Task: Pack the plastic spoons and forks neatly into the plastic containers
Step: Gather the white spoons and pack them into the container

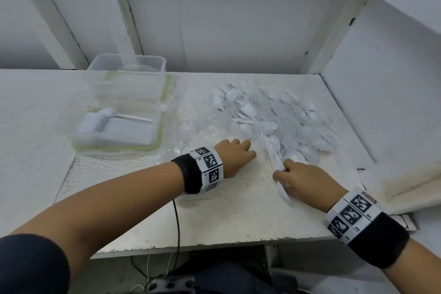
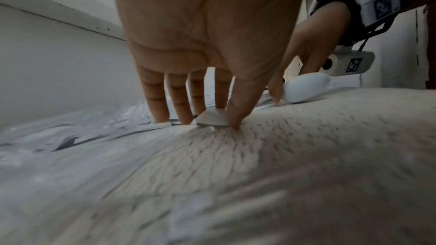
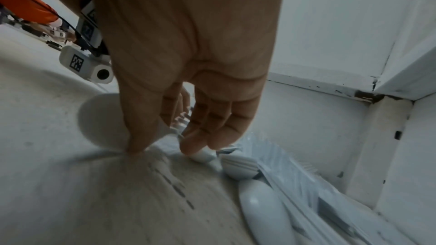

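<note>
At table's right side, loose pile of spoons and forks (image 1: 274, 119) awaiting sorting; right hand (image 1: 303, 179) pinching a few pieces, left hand (image 1: 235, 155) fingertips pressing one spoon; best aligned before reaching containers (image 1: 119, 107)

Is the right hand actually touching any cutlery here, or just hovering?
Touching. In the head view the right hand grips white cutlery, its handles passing under the fingers; the right wrist view shows fingertips on white plastic.

White textured counter (image 1: 214, 210). On it: two clear plastic containers (image 1: 124, 102) at left, one holding stacked spoons; a loose cutlery pile (image 1: 274, 117) at right; clear wrappers (image 1: 181, 136) between them.
</note>
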`<action>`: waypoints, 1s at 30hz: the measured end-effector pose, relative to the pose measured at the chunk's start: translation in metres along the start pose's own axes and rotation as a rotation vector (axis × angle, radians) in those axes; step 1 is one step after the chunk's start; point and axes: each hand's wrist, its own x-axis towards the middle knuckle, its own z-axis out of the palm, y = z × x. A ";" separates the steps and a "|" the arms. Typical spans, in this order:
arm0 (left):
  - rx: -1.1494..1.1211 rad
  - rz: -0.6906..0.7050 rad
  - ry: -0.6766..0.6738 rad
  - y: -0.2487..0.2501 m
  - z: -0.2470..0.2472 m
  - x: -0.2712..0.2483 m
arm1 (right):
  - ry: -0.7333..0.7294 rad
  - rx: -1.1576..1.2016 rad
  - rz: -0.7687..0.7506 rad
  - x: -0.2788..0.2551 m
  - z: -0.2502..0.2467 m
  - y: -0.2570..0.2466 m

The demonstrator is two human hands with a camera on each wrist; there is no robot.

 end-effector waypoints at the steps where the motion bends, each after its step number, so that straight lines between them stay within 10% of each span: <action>1: 0.000 -0.006 -0.002 -0.002 0.000 -0.002 | 0.038 0.033 -0.036 0.003 -0.001 -0.002; 12: -0.072 0.088 -0.056 -0.020 -0.009 -0.026 | 0.227 0.558 -0.023 0.027 -0.011 -0.012; 20: -0.540 0.183 0.518 -0.048 -0.020 -0.052 | 0.470 1.260 0.235 0.037 -0.058 -0.008; 24: -0.901 -0.035 0.583 -0.054 -0.037 -0.060 | 0.633 1.603 0.357 0.043 -0.075 -0.002; 30: -1.244 -0.158 0.707 -0.057 -0.044 -0.062 | 0.484 1.305 0.321 0.042 -0.062 0.009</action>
